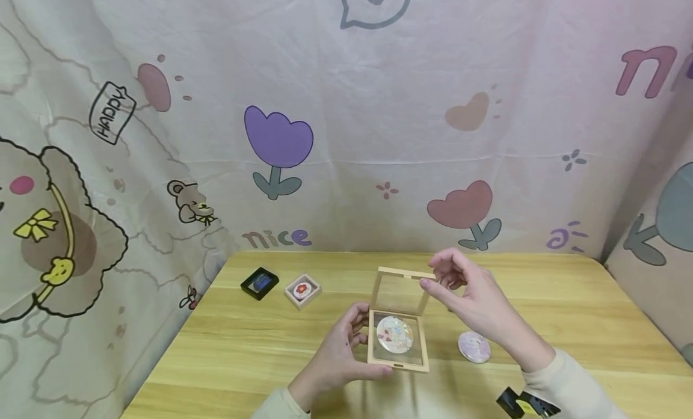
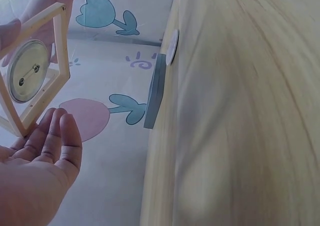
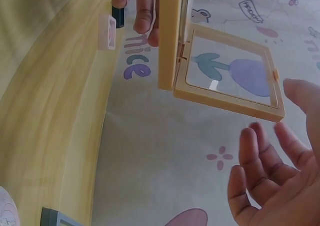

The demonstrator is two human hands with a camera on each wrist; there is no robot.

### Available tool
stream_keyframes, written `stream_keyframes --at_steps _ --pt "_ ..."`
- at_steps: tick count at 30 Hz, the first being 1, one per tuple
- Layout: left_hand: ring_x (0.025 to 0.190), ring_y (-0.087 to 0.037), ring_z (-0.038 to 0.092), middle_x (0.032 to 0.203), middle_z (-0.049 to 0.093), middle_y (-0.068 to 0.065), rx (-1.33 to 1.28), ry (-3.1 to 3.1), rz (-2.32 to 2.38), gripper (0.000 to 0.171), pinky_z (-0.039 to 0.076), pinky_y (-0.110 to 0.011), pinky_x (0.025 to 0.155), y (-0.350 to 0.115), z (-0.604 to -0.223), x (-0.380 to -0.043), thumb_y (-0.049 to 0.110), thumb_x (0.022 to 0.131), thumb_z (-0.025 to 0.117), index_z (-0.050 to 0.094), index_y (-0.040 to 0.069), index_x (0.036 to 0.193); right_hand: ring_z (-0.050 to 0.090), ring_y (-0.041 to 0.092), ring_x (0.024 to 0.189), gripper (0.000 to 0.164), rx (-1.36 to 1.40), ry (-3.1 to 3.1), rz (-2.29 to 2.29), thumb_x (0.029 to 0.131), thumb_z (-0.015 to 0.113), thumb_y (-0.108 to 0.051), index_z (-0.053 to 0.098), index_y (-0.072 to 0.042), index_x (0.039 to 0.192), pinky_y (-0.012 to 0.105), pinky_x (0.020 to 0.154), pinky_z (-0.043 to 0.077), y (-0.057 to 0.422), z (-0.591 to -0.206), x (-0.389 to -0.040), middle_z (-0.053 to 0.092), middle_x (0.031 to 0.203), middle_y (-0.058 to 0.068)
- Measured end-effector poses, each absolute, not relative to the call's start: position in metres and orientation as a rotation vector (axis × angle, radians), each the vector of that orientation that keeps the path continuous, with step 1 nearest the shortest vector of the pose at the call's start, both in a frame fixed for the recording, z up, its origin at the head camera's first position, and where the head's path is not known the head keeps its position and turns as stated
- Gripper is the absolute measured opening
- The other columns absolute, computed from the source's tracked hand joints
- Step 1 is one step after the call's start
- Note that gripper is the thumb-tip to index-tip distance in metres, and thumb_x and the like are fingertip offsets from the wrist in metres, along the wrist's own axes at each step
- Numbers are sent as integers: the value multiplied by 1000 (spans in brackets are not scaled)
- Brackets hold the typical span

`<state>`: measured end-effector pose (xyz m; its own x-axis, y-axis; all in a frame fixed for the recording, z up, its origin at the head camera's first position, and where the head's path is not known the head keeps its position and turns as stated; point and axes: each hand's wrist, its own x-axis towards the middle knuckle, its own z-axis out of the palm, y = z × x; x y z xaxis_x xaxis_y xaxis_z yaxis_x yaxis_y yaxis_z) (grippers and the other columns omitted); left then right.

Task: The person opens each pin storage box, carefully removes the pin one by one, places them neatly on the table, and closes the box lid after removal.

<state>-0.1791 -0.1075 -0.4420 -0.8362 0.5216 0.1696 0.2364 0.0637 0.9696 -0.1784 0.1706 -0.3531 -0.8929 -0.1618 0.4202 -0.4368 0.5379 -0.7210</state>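
My left hand (image 1: 346, 347) grips a hinged wooden display case (image 1: 397, 367) by its left side and front edge, above the table. Its clear lid (image 1: 402, 291) stands raised. A round pin badge (image 1: 394, 335) with a printed picture sits in the base; its back with the safety pin shows in the left wrist view. My right hand (image 1: 471, 290) is at the lid's upper right corner, thumb tip by the edge. In the right wrist view its fingers (image 3: 265, 166) are spread and loosely bent below the lid, holding nothing.
A lilac round badge (image 1: 474, 347) lies on the table (image 1: 216, 359) near my right forearm. At the back left are a small black case (image 1: 260, 283) and a small pale pink case (image 1: 302, 291) with a flower badge. A grey frame (image 2: 156, 93) shows in the left wrist view. Printed cloth hangs behind.
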Motion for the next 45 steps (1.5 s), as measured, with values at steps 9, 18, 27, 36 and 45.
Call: stream_keyframes --at_steps 9,18,27,36,45 --pt "125 -17 62 141 63 -11 689 2138 1876 91 58 -30 107 -109 -443 -180 8 73 95 48 9 151 64 5 79 18 525 -2409 1273 96 83 -23 66 -18 103 23 72 55 163 -363 -173 69 86 -11" --pt "123 -17 63 139 63 -12 725 2137 1926 90 60 -35 105 -108 -444 -182 8 73 95 48 10 150 65 1 90 22 693 -2494 1041 90 88 -29 76 -26 108 23 77 56 144 -373 -162 76 103 -15" --pt "123 -17 63 139 63 -10 734 2144 1916 90 60 -31 104 -108 -446 -182 9 73 95 49 13 150 68 3 90 38 744 -2532 727 82 93 -38 76 -27 114 27 76 57 126 -379 -147 76 105 -18" --pt "123 -15 63 140 64 -6 753 2151 1906 88 59 -29 104 -109 -444 -182 10 74 96 49 16 149 62 -1 83 42 739 -2534 640 78 94 -40 76 -28 114 24 73 52 119 -376 -146 76 104 -18" --pt "122 -14 63 140 63 -6 787 2146 1892 88 60 -30 103 -107 -446 -182 10 74 95 48 15 148 67 4 88 39 738 -2529 615 79 92 -39 76 -28 113 28 75 56 117 -377 -146 75 108 -17"
